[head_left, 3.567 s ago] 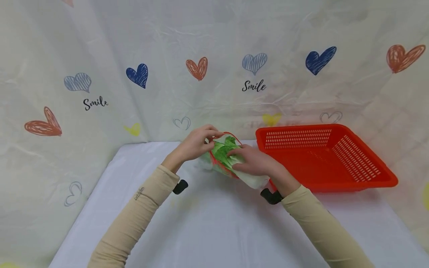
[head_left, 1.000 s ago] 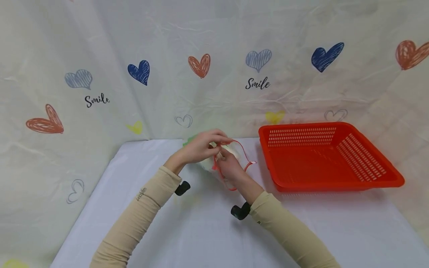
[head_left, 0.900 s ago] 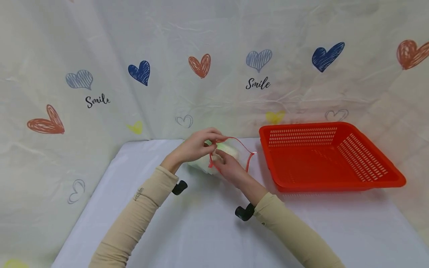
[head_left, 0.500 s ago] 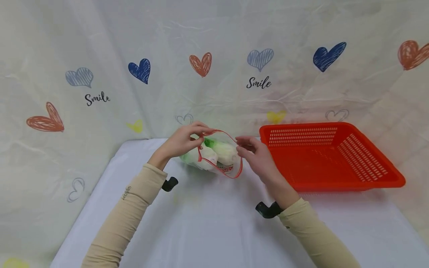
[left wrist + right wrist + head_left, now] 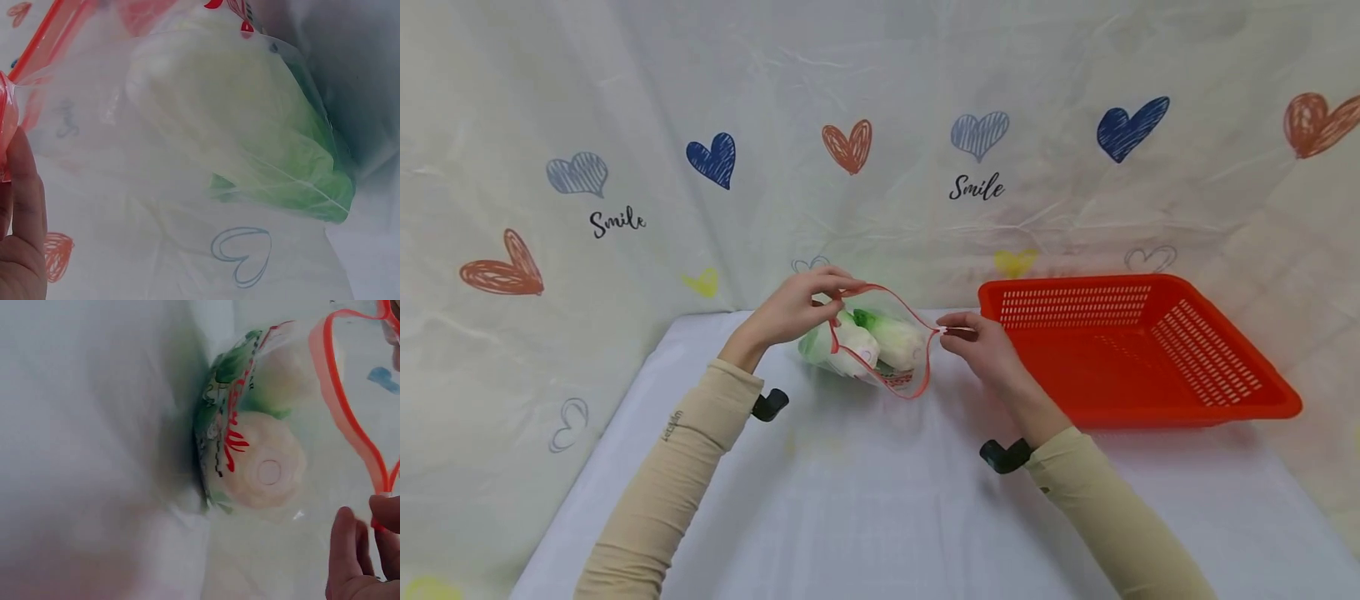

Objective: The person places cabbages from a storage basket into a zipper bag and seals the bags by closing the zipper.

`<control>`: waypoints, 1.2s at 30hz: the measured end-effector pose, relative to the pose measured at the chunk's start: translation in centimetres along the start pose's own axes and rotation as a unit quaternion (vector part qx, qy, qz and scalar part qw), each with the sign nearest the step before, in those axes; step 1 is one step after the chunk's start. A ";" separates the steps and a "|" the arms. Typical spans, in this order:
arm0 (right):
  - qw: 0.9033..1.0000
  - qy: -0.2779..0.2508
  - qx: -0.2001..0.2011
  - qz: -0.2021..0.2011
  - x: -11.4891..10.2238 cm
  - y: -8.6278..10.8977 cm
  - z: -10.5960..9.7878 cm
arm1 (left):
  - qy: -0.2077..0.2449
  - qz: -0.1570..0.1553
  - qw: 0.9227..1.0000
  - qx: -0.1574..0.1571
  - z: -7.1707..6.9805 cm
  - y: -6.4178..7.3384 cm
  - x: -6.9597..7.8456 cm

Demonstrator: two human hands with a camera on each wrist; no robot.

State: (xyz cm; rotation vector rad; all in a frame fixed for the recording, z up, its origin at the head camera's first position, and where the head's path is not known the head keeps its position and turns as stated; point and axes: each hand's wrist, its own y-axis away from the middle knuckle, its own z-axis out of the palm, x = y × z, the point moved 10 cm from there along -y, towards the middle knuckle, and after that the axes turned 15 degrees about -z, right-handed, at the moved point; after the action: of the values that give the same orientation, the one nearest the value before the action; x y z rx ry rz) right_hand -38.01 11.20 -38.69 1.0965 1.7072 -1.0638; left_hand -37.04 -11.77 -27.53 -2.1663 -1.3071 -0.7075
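A clear zip bag (image 5: 927, 367) with a red zip strip lies on its side on the table, its mouth gaping toward me. Inside are two pale heads of Chinese cabbage (image 5: 897, 340) with green leaf ends, round bases facing the mouth; one base (image 5: 269, 465) shows plainly in the right wrist view. My left hand (image 5: 793, 308) pinches the left corner of the red strip. At the opposite corner, by a small white slider (image 5: 942, 330), my right hand (image 5: 988, 354) pinches the strip's end between thumb and fingers. Green leaves (image 5: 312, 181) press against the bag's closed end.
A red plastic basket (image 5: 1157, 417) with slotted walls stands at the right, just beyond my right hand. White cloth (image 5: 865, 500) covers the table. Behind it hangs a pale sheet (image 5: 895, 67) printed with hearts and "Smile".
Cabbage in my right hand has gone into the bag. My right hand then came out of the mouth, moved right and took the strip's end; my left hand shifted left, stretching the mouth wider.
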 end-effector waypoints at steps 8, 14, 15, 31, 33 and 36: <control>0.999 0.027 0.023 -0.041 -0.7 -1.2 -1.1 | 0.004 -0.012 1.000 0.023 -1.3 -0.1 -0.8; 0.988 0.036 0.020 -0.146 -4.9 -2.3 -3.2 | 0.053 -0.037 0.996 0.065 -3.3 -0.1 -1.3; 0.988 0.034 0.012 -0.152 -5.5 -2.4 -3.2 | 0.063 -0.039 0.995 0.073 -3.6 -0.1 -1.3; 0.996 -0.026 0.051 -0.073 -6.6 -3.6 -5.7 | 0.221 -0.092 0.969 0.060 -3.5 1.0 -3.9; 0.995 -0.036 0.048 -0.079 -6.5 -3.6 -5.7 | 0.201 -0.096 0.973 0.054 -3.0 0.9 -4.1; 0.995 -0.046 0.033 -0.081 -6.4 -3.7 -5.5 | 0.178 -0.099 0.977 0.057 -2.6 0.7 -4.3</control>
State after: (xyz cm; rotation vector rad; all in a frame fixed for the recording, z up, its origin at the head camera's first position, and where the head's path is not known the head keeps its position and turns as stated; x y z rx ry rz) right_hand -40.77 13.79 -30.28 0.9464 1.7217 -1.2606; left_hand -38.63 -16.48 -28.59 -1.7352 -1.3402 -1.0197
